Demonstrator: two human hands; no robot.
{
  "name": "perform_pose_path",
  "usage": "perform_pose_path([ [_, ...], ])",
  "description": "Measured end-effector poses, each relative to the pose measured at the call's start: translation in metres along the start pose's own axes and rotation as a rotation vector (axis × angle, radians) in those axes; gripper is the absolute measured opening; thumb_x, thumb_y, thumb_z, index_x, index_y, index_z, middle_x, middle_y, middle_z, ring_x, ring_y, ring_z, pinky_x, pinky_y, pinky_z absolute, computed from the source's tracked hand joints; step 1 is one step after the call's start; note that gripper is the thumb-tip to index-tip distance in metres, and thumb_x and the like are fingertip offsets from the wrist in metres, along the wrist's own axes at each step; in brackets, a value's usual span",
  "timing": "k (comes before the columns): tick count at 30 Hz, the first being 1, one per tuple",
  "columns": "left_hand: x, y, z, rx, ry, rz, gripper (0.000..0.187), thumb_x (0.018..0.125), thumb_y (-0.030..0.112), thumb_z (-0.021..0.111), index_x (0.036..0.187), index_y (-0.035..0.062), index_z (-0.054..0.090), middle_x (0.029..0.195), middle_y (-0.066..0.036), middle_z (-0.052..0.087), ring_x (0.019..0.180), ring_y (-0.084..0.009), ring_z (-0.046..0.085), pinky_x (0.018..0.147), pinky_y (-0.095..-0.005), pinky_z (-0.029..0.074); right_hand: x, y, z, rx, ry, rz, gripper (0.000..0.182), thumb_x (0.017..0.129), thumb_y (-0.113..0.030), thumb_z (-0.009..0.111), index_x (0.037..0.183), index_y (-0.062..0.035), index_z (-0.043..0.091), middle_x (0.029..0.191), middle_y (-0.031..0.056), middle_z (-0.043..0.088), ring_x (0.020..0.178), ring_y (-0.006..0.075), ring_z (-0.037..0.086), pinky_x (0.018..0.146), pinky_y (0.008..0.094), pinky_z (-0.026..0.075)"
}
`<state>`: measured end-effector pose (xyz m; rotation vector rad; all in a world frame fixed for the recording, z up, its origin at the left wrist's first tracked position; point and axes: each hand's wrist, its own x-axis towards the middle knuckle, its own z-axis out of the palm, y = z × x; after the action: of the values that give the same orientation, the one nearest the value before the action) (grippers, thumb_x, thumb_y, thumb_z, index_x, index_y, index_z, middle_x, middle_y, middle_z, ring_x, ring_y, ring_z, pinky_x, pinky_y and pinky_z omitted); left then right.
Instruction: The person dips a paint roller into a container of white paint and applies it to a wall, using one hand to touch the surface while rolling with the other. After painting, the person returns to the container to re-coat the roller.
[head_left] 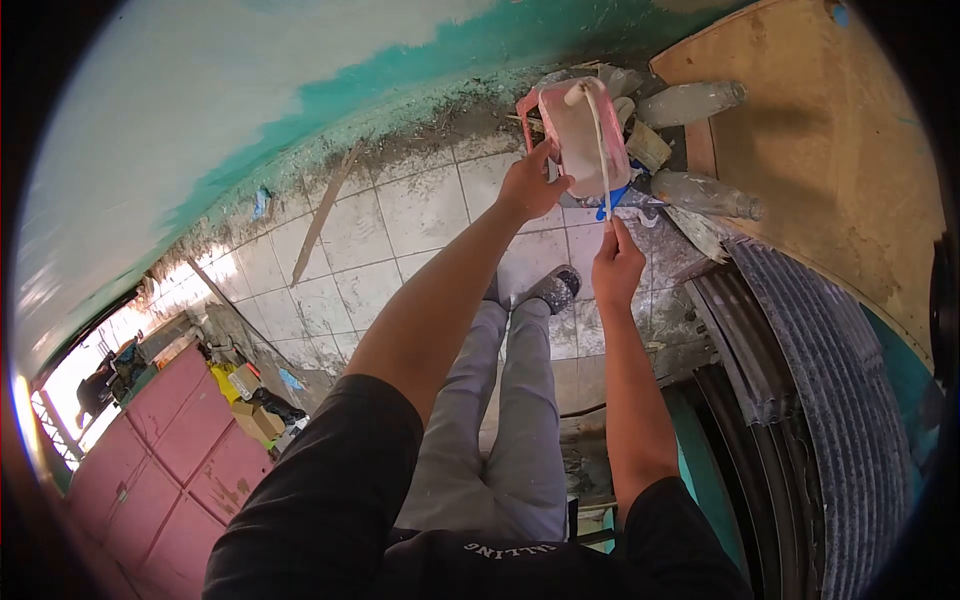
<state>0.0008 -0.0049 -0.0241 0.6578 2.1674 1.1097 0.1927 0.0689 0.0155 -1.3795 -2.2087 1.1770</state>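
A pink plastic container [583,150] with a pale, whitish inside is near the top centre, beside the wall. My left hand [532,183] grips its near left edge. My right hand [618,262] pinches the end of a thin pale handle [603,150], which reaches up across the container to a small roller-like head [575,94] at its far end. Just under the container's near right corner, a blue object [612,203] shows in part.
Clear plastic bottles [692,103] and scraps lie right of the container, beside a leaning wooden board [810,130]. Corrugated sheets [810,370] stand at the right. A wood strip [325,215] lies on the tiled floor [370,230]. Pink panels [165,460] are lower left.
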Motion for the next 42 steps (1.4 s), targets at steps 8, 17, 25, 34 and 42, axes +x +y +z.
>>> perform_pose_path([
  [8, -0.003, 0.009, -0.008, 0.019, -0.046, -0.019, 0.049, 0.084, 0.032, 0.076, 0.123, 0.0129, 0.053, 0.074, -0.014, 0.066, 0.082, -0.0361, 0.072, 0.075, -0.0482, 0.053, 0.003, -0.005, -0.002, -0.049, -0.106, -0.033, 0.024, 0.099, -0.011, 0.063, 0.117, 0.0031, 0.072, 0.098, 0.0282, 0.072, 0.09, 0.0429, 0.072, 0.077, 0.0447, 0.056],
  [17, -0.003, 0.021, -0.019, 0.058, -0.123, -0.044, 0.065, 0.087, 0.035, 0.076, 0.138, 0.0086, 0.047, 0.106, -0.016, 0.066, 0.103, -0.0361, 0.069, 0.089, -0.0467, 0.052, -0.041, 0.032, -0.044, -0.22, -0.01, -0.109, 0.023, 0.099, -0.01, 0.063, 0.115, 0.0045, 0.072, 0.098, 0.0283, 0.072, 0.089, 0.0442, 0.072, 0.077, 0.0465, 0.057],
  [25, -0.003, 0.024, -0.022, 0.084, -0.221, -0.097, 0.08, 0.089, 0.04, 0.074, 0.153, 0.0055, 0.041, 0.136, -0.019, 0.065, 0.123, -0.0359, 0.065, 0.103, -0.0457, 0.051, 0.015, -0.002, 0.0, -0.105, -0.015, -0.066, 0.022, 0.1, -0.011, 0.062, 0.113, 0.0023, 0.073, 0.096, 0.0266, 0.073, 0.09, 0.0435, 0.072, 0.079, 0.0463, 0.057],
  [34, -0.004, 0.026, -0.019, 0.111, -0.21, -0.089, 0.078, 0.09, 0.039, 0.073, 0.153, 0.006, 0.04, 0.141, -0.021, 0.061, 0.122, -0.0374, 0.065, 0.103, -0.0472, 0.051, -0.049, 0.033, -0.032, -0.258, 0.064, -0.16, 0.021, 0.099, -0.009, 0.062, 0.115, 0.0013, 0.07, 0.089, 0.0245, 0.07, 0.081, 0.0427, 0.069, 0.07, 0.0486, 0.054],
  [42, -0.003, 0.026, -0.023, 0.114, -0.223, -0.082, 0.079, 0.09, 0.038, 0.074, 0.154, 0.0069, 0.039, 0.139, -0.018, 0.062, 0.12, -0.0346, 0.066, 0.101, -0.0458, 0.053, -0.015, 0.003, -0.002, -0.097, 0.029, 0.011, 0.024, 0.099, -0.005, 0.06, 0.119, 0.0046, 0.07, 0.104, 0.0275, 0.072, 0.095, 0.0431, 0.071, 0.083, 0.046, 0.057],
])
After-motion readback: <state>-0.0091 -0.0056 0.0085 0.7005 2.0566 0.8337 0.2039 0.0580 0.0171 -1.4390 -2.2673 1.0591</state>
